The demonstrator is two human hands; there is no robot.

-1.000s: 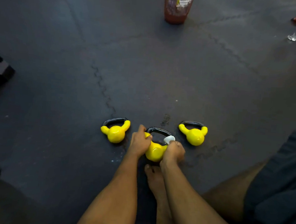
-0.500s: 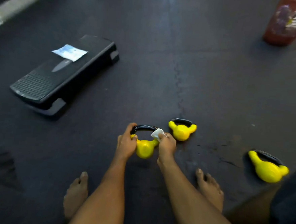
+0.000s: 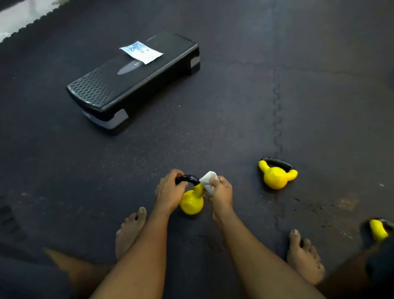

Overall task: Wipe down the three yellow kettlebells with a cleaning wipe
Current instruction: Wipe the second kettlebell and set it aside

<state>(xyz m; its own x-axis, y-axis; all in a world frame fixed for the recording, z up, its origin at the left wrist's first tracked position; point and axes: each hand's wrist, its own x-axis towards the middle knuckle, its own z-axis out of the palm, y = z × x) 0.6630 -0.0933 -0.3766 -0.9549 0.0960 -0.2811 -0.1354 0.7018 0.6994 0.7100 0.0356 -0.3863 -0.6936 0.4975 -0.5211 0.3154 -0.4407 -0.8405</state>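
Three small yellow kettlebells with black handles stand on the dark floor mat. My left hand [image 3: 171, 190] grips the black handle of the nearest kettlebell [image 3: 191, 203]. My right hand [image 3: 222, 194] pinches a crumpled white wipe [image 3: 209, 181] against the right side of that kettlebell's handle. A second kettlebell [image 3: 276, 176] stands free to the right. The third kettlebell [image 3: 378, 229] shows at the far right, partly hidden behind my knee.
A black aerobic step platform [image 3: 133, 79] lies ahead on the left with a white and blue wipe packet [image 3: 141, 52] on top. My bare feet [image 3: 129, 231] rest on the interlocking floor mat [image 3: 279, 113]. A pale floor strip [image 3: 21, 15] runs along the upper left.
My view has swung left, so the step platform comes in and the kettlebells slide right. The held kettlebell has turned under my hands, and the wipe stays at the handle's right end.
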